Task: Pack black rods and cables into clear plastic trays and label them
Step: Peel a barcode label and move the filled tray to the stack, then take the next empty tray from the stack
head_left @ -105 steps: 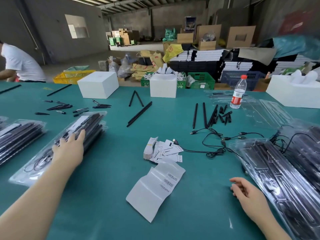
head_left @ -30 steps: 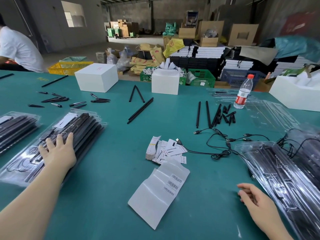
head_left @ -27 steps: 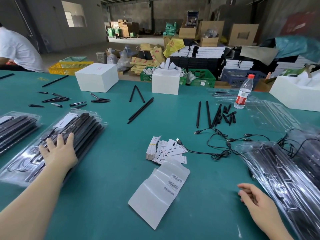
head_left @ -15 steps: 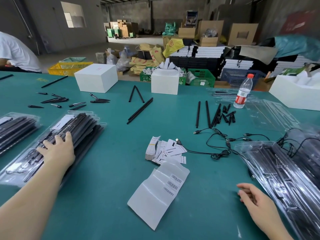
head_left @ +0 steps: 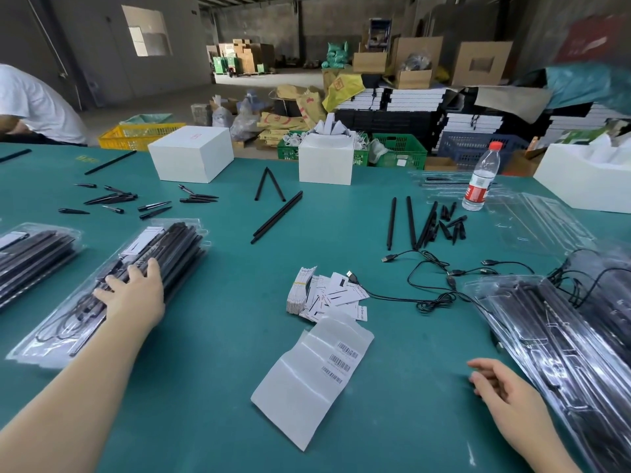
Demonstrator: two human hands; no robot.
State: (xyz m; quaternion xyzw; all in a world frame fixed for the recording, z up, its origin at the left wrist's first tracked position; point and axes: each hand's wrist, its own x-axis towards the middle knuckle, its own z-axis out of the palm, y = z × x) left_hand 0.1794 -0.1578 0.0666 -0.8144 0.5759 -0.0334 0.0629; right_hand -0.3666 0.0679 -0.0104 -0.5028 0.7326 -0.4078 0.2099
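Fingertips of the left hand (head_left: 134, 295) blur, pressed flat on a stack of packed trays (head_left: 112, 285) holding black rods. Right hand (head_left: 505, 392) rests loosely curled, holding nothing, just left of more trays (head_left: 563, 343) cut off by the frame.

open mat (head_left: 211, 387) btwn hands, label sheet (head_left: 307, 380) & cables (head_left: 430, 288) in way

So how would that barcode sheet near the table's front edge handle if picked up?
The barcode sheet is probably floppy and light: it looks thin and creased. Its glossy sheen suggests it might slide on the green table when pushed rather than lift.
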